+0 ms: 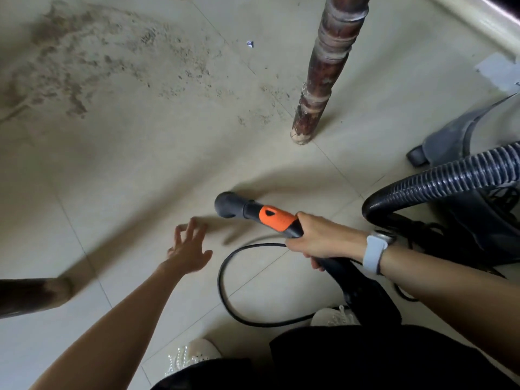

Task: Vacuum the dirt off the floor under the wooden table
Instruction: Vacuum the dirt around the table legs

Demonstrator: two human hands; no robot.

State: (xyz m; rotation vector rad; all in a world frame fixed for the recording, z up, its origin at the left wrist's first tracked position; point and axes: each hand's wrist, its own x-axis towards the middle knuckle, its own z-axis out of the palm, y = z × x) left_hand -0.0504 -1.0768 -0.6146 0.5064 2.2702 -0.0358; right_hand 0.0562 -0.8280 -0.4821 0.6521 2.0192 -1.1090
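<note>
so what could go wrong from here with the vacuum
The black cord loops on the floor just ahead of the shoes, so a step forward could snag it. The nozzle, gripped by the right hand, may knock the wooden table leg when it reaches the dirt beyond. The ribbed hose bends sharply by the vacuum body and might kink.

Pale tiled floor [118,170], thin grout lines; baseboard [478,21] top right; dim light.
</note>
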